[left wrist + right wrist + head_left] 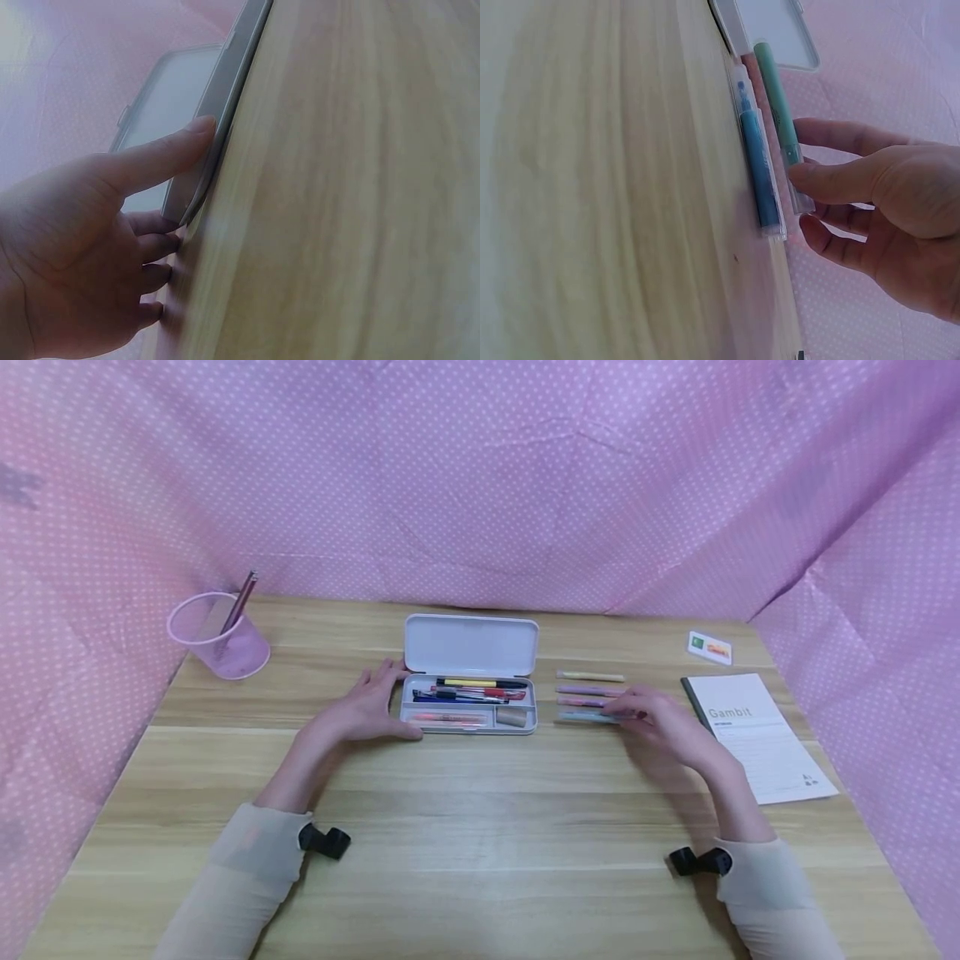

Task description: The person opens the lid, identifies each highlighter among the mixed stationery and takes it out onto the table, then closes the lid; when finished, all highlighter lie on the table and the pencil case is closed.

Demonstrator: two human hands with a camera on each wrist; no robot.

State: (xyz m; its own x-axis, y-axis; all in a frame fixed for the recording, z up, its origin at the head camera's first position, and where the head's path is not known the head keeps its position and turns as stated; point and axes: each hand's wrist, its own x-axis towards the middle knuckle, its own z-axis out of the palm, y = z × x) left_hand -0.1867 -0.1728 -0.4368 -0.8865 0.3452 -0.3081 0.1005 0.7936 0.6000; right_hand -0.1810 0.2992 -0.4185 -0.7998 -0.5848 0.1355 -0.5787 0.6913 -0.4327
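Observation:
An open grey pencil case lies on the table with several pens and a short grey-brown piece in its tray. My left hand is at its left end. The thumb rests along the front wall, the index finger touches the corner, and the other fingertips reach down toward the table. My right hand pinches a green marker with a clear end, tilted just above a blue marker in a clear sleeve. In the head view, yellow, purple and pink markers lie beyond it.
At the back left stands a pink mesh cup with dark pencils. On the right lie a white notebook and a small white card-like item. Pink dotted cloth hangs around the wooden table.

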